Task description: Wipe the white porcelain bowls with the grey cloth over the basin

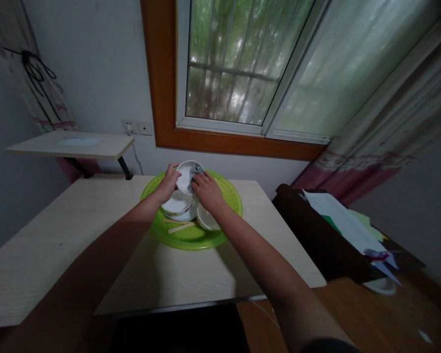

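Note:
My left hand (169,183) grips the rim of a white bowl (185,177), which is tilted toward me above a green plastic basket (191,243). In my right hand (207,189) is a bunched grey cloth (197,169), pressed against the inside of that bowl; part of it is hidden by my fingers. Below, another white bowl (177,202) sits on a white plate (185,215) in the basket. A third bowl (206,219) stands under my right wrist, partly covered by it. Wooden chopsticks (180,227) lie at the near side of the basket.
The basket stands on a pale wooden table (125,274). A small raised shelf (106,144) is at the back left, near a wall socket (136,127) with a cord. To the right, a dark brown piece of furniture (308,230) carries papers (345,220).

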Tool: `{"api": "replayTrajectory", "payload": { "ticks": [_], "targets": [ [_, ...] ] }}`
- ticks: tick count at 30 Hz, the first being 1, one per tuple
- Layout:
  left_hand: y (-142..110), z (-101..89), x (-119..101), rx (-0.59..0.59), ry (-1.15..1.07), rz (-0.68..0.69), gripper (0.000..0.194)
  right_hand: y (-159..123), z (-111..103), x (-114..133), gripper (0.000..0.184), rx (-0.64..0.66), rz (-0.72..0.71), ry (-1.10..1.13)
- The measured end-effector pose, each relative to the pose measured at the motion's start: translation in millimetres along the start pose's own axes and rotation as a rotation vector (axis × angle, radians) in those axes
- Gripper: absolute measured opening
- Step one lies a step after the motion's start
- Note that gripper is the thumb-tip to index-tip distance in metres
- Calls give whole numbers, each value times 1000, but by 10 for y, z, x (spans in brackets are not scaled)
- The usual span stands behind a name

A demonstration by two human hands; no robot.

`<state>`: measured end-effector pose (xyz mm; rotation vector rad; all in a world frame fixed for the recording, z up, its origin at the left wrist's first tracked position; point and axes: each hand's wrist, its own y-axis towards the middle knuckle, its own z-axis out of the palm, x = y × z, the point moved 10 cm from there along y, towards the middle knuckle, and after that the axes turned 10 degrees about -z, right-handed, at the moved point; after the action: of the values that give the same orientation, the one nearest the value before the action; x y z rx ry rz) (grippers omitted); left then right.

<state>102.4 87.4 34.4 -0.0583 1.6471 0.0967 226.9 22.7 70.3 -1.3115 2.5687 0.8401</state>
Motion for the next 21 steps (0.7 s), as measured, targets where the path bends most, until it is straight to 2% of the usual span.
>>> {"api": "replayTrajectory", "payload": {
  "ticks": [4,10,16,21],
  "targets": [
    [-19,13,66,31,-47,-76,37,-12,-47,36,23,-42,-42,-15],
    [59,-28,166,-14,-2,-108,39,-15,-36,98,23,-33,-96,54],
    [98,-9,169,19,-40,-78,47,-14,0,89,24,1,-62,51],
    [87,-6,107,7,-22,-5,45,-12,53,80,23,67,-19,51]
  ]
}}
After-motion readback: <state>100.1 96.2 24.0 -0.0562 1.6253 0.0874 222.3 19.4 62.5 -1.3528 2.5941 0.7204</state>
